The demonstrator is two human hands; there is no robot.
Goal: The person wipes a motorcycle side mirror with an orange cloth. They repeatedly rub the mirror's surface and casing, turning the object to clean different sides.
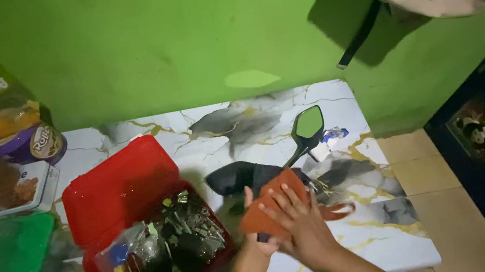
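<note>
Item — orange-brown cloth [268, 208], lower centre of the frame, pressed onto a dark mirror housing [233, 177] lying on the marble-patterned tabletop [367, 237]. Right hand [301, 222] lies flat on the cloth, fingers spread, gripping nothing. Left hand [259, 236] sits under the cloth's lower edge, mostly hidden — whether it is closed I cannot tell. The cloth's long axis runs lower left to upper right. A second mirror [308, 125] on a stalk points toward the upper right. Progress: wiping appears under way, with the second mirror untouched. Open red box [126, 190] of parts at left.
</note>
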